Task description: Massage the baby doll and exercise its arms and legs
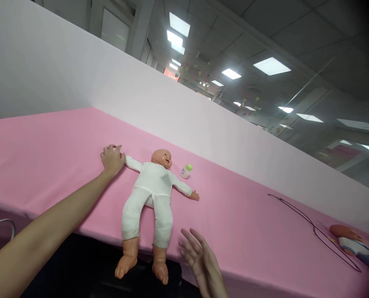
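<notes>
White-clothed baby doll [152, 186], left hand [112, 160] fingers curled on its arm, right hand [200, 258] fingers spread wide

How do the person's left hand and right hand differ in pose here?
The left hand is curled, while the right hand is open with spread fingers. The left hand is at the baby doll's arm, the right hand near its foot. Both are bare.
</notes>
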Motion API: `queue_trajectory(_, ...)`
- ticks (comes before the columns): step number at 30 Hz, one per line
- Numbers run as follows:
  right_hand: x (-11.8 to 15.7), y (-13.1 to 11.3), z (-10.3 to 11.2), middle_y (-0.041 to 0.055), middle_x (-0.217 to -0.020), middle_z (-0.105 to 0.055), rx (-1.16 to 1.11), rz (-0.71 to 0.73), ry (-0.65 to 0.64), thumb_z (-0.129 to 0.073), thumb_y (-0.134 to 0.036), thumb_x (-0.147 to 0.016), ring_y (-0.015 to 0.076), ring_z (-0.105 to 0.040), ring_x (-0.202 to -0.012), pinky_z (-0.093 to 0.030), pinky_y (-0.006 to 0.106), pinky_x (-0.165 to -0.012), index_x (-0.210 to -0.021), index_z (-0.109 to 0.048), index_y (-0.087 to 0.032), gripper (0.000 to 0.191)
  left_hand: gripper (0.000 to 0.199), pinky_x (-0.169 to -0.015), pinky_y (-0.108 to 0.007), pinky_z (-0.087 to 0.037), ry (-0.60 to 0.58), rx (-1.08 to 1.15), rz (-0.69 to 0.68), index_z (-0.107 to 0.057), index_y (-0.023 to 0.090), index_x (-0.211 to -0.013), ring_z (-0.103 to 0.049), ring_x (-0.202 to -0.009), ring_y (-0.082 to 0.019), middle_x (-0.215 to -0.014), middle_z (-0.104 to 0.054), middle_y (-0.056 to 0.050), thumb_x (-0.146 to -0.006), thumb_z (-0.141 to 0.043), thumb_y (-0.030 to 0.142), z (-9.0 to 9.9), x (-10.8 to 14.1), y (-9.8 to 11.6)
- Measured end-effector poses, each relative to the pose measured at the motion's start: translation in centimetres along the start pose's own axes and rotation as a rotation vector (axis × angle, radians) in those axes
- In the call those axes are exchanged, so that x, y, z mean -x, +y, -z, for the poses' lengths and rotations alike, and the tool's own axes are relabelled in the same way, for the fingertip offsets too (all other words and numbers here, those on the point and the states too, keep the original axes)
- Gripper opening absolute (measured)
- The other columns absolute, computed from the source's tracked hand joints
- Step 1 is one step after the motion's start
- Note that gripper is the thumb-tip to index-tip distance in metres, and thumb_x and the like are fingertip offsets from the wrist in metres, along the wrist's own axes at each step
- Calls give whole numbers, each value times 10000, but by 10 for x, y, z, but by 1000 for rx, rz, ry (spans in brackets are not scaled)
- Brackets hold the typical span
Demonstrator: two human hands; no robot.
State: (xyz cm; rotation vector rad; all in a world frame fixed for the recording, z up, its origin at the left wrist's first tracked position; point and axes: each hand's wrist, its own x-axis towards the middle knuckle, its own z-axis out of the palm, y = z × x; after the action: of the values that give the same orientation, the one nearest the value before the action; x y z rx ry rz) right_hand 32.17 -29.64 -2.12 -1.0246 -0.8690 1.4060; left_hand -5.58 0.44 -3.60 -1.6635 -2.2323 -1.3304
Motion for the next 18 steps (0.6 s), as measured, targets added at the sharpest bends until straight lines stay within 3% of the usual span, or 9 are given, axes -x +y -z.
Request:
queue_trajectory(4,-59,-28,-19,194,-1485,-616,-146,-196,17,-709,-590,-941,307,-638,-1335,-476,449,-1177,-1347,-640,-151,602,528,-1146,-487,-389,43,250,-220,-580,162,-1465,-491,-1367,-350,-1455,-572,-170,-985,-483,356,-2,7,31)
queue_trajectory(7,-105,-40,-29,259,-1386,-660,-183,-287,73,-578,-510,-1046,285,-707,-1234,-545,414,-1103,-1422,-529,-59,589,617,-1203,-469,-347,-83,368,-307,-513,157,-1522,-468,-1424,-339,-1527,-536,-165,-989,-510,468,-9,10,70)
queue_trajectory(10,-144,-42,-37,274,-1295,-693,-139,-341,92,-525,-523,-1067,274,-753,-1125,-601,396,-1009,-1465,-455,-17,648,810,-1198,-494,-355,-321,456,-226,-391,163,-1609,-407,-1495,-368,-1635,-433,-175,-966,-518,638,-21,8,110)
queue_trajectory(13,-176,-37,-47,247,-1209,-723,-109,-378,53,-516,-563,-1059,252,-768,-1055,-623,348,-929,-1409,-508,-8,656,965,-1160,-467,-400,-504,536,-71,-289,159,-1656,-414,-1503,-377,-1686,-349,-191,-925,-508,749,-33,3,139)
queue_trajectory(18,-214,-24,-67,167,-1037,-773,-127,-324,16,-508,-565,-1062,209,-770,-941,-622,276,-833,-1215,-650,-52,554,1133,-1135,-499,-404,-604,469,117,-261,192,-1663,-460,-1464,-436,-1656,-396,-216,-807,-550,877,-44,5,149)
